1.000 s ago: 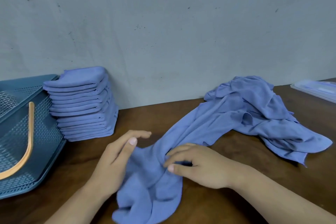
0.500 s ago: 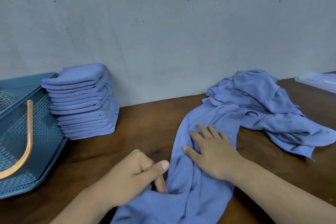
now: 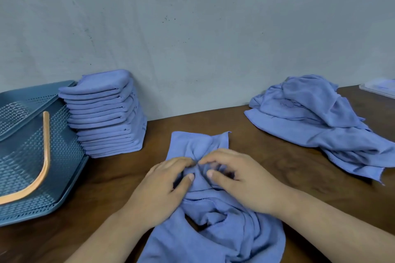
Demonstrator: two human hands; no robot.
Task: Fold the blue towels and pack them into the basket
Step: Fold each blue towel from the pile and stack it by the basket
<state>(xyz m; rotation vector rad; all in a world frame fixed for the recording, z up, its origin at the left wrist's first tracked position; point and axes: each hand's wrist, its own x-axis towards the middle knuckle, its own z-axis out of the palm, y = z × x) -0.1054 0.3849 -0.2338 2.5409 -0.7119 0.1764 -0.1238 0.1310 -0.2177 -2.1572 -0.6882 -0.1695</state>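
- While both hands work at centre frame, the loose towel (image 3: 198,145) lies crumpled on the brown table (image 3: 277,177). Its far edge is spread flat beyond the fingers, and the rest is bunched under the wrists toward the bottom edge.
- The left hand (image 3: 162,188) has its fingers curled, with thumb and forefinger closed narrowly on a pucker of the cloth.
- The right hand (image 3: 241,179) sits just beside it, thumb and forefinger nipping the same gathered ridge. Its other fingers are blurred, curled down over the fabric.
- The tips of the two hands nearly touch, and creases fan out from that spot toward the towel's far corners.
- Left of centre, the folded stack (image 3: 104,113) stands against the grey wall (image 3: 192,28), leaning a little.
- Just beside the stack, the blue mesh basket (image 3: 32,156) fills the left edge, with its orange handle (image 3: 43,166) curving across it.
- At right, well apart from the hands, the heap of unfolded towels (image 3: 316,117) sprawls on the table.
- A clear tray (image 3: 380,89) peeks in at the far right edge.
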